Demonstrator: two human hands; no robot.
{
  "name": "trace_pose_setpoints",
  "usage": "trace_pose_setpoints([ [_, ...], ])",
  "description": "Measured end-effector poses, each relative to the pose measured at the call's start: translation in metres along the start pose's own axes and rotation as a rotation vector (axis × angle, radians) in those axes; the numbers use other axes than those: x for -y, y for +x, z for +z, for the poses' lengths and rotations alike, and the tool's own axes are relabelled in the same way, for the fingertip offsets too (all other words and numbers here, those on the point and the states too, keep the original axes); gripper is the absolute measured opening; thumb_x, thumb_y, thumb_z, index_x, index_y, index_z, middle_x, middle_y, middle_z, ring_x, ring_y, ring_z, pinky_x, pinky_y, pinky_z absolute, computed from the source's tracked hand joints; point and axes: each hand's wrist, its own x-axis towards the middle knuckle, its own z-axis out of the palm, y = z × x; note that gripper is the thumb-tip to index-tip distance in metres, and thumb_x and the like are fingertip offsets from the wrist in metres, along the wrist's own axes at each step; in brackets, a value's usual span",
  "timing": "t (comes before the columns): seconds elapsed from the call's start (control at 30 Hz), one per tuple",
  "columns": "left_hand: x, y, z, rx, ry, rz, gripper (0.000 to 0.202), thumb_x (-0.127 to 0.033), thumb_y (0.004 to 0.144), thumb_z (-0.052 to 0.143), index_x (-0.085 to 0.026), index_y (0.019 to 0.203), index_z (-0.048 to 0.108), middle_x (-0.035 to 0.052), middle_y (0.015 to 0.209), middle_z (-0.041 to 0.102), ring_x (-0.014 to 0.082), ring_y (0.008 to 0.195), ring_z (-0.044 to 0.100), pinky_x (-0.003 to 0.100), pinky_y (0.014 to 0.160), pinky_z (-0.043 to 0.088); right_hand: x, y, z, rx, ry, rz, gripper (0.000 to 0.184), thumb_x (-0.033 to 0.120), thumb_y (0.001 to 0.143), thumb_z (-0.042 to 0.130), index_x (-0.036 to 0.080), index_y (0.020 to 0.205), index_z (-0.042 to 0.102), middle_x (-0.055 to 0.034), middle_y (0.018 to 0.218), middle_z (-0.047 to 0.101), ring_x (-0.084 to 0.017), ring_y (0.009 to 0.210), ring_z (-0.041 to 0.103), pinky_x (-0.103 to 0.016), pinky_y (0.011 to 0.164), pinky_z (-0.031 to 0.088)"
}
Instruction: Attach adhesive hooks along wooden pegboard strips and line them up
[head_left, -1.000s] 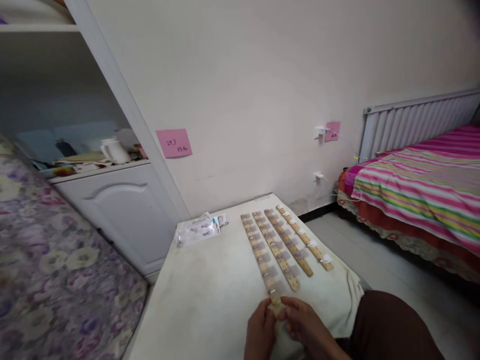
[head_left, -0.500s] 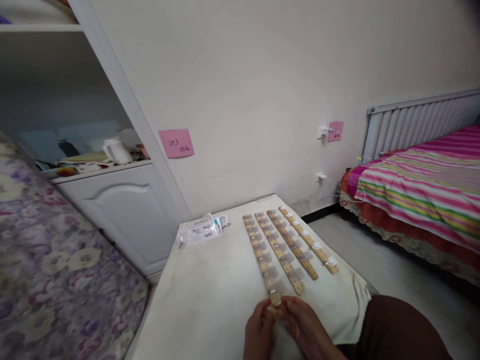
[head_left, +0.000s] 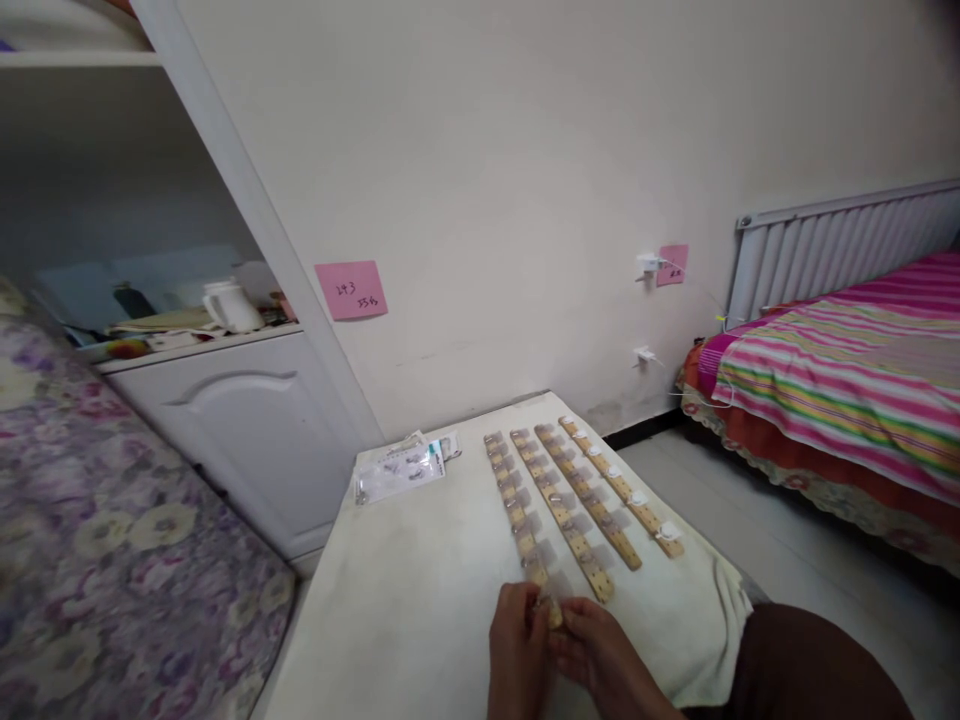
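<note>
Wooden strip (head_left: 517,512), the leftmost of four, has its near end caught between my two hands. My left hand (head_left: 516,650) and my right hand (head_left: 600,662) meet over it low in the view, fingers curled in close and pinching that end, so the tip is mostly hidden under them. From my fingers the strip runs away from me and slightly left across the white-covered table (head_left: 420,600), with small clips set along its length. The table stands against a pale wall, and its cloth hangs off the near right corner beside my brown-trousered knee (head_left: 810,670).

Just right of the held strip lie the other three strips (head_left: 592,505), side by side and parallel, none touching my hands. The one farthest right carries small white round pieces (head_left: 637,497). To the left of the strips, near the table's far edge, lies a clear plastic packet (head_left: 397,468).

On the wall are a pink note (head_left: 350,290) and, further right, a smaller pink one (head_left: 671,264). A white cabinet (head_left: 240,430) stands to the left with a white jug (head_left: 229,305) on its shelf, and a flowered cover (head_left: 112,560) lies nearer me. To the right are a radiator (head_left: 840,245) and a bed with a striped cover (head_left: 840,370).
</note>
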Motion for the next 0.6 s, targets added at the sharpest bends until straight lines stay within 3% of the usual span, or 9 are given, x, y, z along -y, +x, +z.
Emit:
trace_pose_setpoints([
  [0.33,0.008,0.008,-0.001,-0.047,0.039,-0.024,0.018,-0.030,0.084,0.043,-0.020,0.077,0.056,0.0018,0.076,0.059,0.0177,0.072,0.056,0.029,0.069,0.044,0.004,-0.001,0.002,0.066,0.059,0.015,0.034,0.030,0.061,0.079,0.016,0.083,0.056,-0.0041,0.079,0.070,-0.018,0.076,0.068,-0.027,0.069,0.050],
  [0.6,0.005,0.011,-0.003,-0.045,-0.011,-0.074,0.019,-0.035,0.083,0.046,-0.020,0.080,0.057,0.0027,0.078,0.061,0.0182,0.073,0.059,0.028,0.066,0.046,0.003,0.007,0.007,0.066,-0.056,0.021,0.037,0.040,0.061,0.078,0.016,0.084,0.061,-0.0036,0.077,0.069,-0.017,0.068,0.067,-0.026,0.065,0.048],
])
